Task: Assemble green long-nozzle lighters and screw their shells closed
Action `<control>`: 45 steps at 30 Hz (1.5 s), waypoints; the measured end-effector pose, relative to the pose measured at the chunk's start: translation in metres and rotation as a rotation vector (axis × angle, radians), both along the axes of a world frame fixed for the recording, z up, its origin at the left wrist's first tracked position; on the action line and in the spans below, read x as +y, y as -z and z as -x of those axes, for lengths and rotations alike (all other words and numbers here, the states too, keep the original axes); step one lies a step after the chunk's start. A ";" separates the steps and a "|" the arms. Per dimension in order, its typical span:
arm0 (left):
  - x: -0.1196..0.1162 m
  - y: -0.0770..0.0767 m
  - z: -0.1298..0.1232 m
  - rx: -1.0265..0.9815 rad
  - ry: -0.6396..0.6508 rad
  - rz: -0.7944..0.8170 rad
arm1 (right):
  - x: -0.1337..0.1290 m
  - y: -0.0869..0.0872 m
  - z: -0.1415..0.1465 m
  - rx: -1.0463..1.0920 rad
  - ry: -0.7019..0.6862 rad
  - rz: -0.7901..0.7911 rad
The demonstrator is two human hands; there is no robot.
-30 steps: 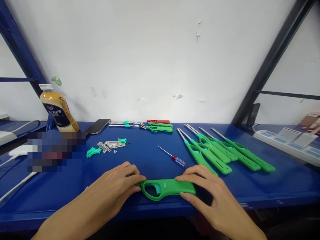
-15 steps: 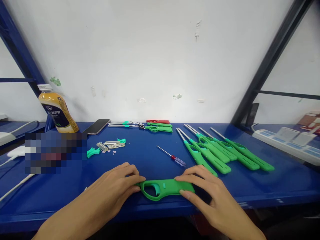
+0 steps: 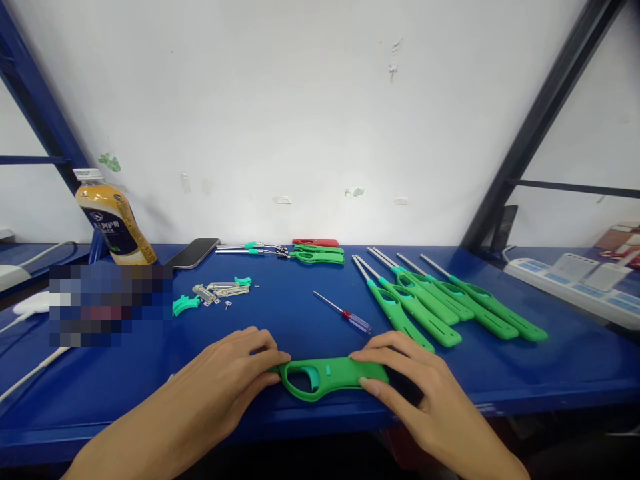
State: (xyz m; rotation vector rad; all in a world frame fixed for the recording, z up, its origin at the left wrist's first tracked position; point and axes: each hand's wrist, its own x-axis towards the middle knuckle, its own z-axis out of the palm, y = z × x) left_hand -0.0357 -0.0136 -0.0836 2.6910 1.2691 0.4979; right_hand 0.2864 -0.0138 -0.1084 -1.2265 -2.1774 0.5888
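A green lighter body (image 3: pixel 345 375) with a teal trigger lies crosswise at the table's front edge, held from both ends. My left hand (image 3: pixel 245 370) pinches its narrow left end, hiding the tip. My right hand (image 3: pixel 407 370) grips the broad handle end, thumb on the near side and fingers on the far side. Just beyond lies a screwdriver (image 3: pixel 350 319) with a clear purple and red handle. To the right, several green long-nosed lighters (image 3: pixel 440 300) with metal tubes rest side by side.
Small parts (image 3: pixel 220 290), teal triggers (image 3: pixel 185 305) and tiny screws lie left of centre. Farther back are metal tubes with wires (image 3: pixel 250 250), green shells (image 3: pixel 317 257) and a red shell (image 3: pixel 315 243). A phone (image 3: pixel 195 253), a bottle (image 3: pixel 117 223) and a power strip (image 3: pixel 580 283) stand at the sides.
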 end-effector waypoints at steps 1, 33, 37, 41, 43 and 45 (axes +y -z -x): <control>0.002 0.002 0.002 0.002 0.010 0.010 | 0.000 0.000 0.000 0.005 -0.001 -0.004; 0.005 0.006 0.008 0.021 0.037 0.022 | 0.001 0.002 0.000 0.024 -0.036 -0.059; 0.005 0.006 0.008 0.035 0.037 0.022 | 0.000 0.001 0.001 0.013 -0.032 -0.035; 0.004 0.005 0.007 0.038 0.036 -0.011 | 0.000 0.002 0.001 0.001 -0.021 -0.030; 0.003 0.005 0.006 0.031 0.023 -0.017 | 0.000 0.002 0.001 0.003 -0.019 -0.032; 0.002 0.006 0.006 0.026 0.013 -0.010 | 0.000 0.003 0.000 0.008 -0.020 -0.026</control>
